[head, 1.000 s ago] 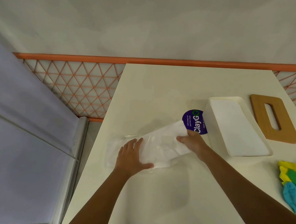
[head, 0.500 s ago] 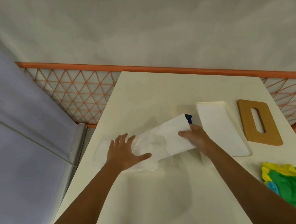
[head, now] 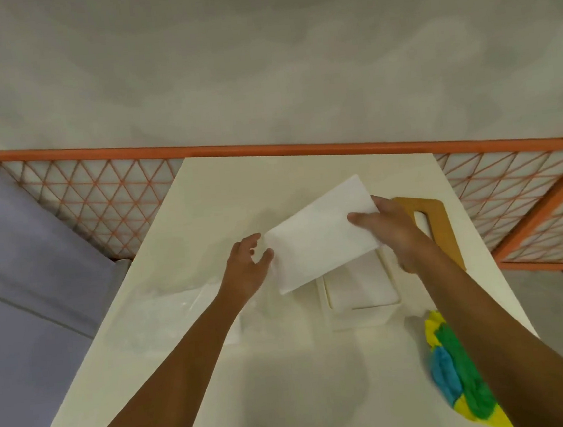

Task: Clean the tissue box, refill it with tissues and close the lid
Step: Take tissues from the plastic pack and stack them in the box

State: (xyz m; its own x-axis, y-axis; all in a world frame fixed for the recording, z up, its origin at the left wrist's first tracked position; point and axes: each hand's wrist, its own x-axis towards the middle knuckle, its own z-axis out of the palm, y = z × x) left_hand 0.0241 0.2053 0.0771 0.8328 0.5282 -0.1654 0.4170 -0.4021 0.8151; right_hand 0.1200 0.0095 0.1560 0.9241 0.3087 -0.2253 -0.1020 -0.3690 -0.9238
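Nearest us on the tabletop (head: 291, 401), a colourful cloth (head: 460, 368) lies at right. Farther on, a clear wrapper (head: 186, 312) lies left and the open tissue box (head: 360, 291) right. Over the box, our right hand (head: 395, 233) fingers grasp the tissue stack (head: 320, 237); our left hand (head: 246, 268) touches its end, though we cannot tell if its fingers grip. Beyond lies the wooden lid (head: 441, 229)

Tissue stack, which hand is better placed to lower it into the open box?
Right. The right hand grips the tissue stack at its end, above the box. The left hand is only at the stack's opposite corner; whether it holds is unclear.
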